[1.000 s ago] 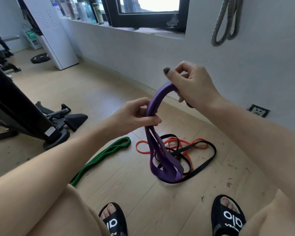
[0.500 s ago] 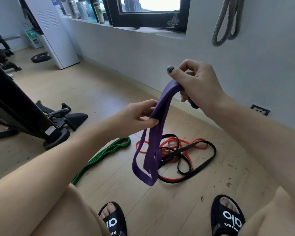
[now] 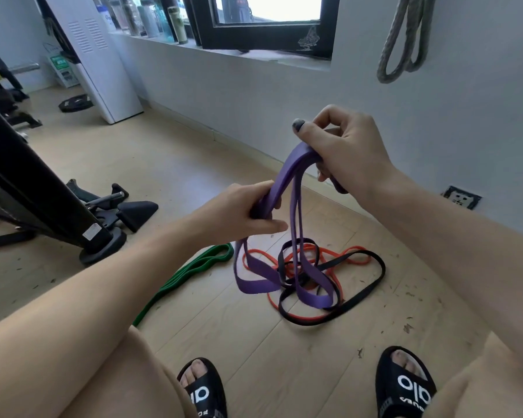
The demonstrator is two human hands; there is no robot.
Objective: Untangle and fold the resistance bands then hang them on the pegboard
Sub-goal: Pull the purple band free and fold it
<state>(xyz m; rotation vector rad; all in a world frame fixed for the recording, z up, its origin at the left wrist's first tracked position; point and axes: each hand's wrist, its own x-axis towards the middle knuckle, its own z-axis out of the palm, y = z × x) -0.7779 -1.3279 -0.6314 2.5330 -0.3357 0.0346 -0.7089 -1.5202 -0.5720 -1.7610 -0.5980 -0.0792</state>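
- The room had a pale wooden floor [image 3: 194, 164] flecked with dark scraps, a white wall [image 3: 254, 95] running beneath a black-framed window [image 3: 269, 34], and a row of bottles [image 3: 145, 16] on the sill.
- At the far left stood black exercise equipment [image 3: 43, 188] on a round foot, with a weight plate [image 3: 76, 102] flat on the floor behind it, near a white cabinet [image 3: 100, 55].
- A green band [image 3: 191, 274] lay doubled on the floor, stretching from under the person's left forearm toward the middle of the room.
- The left hand [image 3: 239, 215] gripped the purple band [image 3: 284, 182] — fingers curled round a fold of it, thumb pointing right beneath.
- From that grip the purple band arched up to the right hand and also dropped in two long loops, their lower ends down among the heap on the floor; whether they touched it I could not tell.
- Under those loops lay an orange band [image 3: 332, 254] and a black band [image 3: 372, 282], looped over each other in a loose tangle.
- The right hand [image 3: 344, 149] was held higher, pinching the top of the purple band's arch under the thumb — its fingers closed round the strap.
- A grey-green rope-like loop [image 3: 402, 40] hung on the wall at the upper right, above a wall socket [image 3: 461, 197].
- Two feet in black sandals [image 3: 405, 387] were planted at the bottom.
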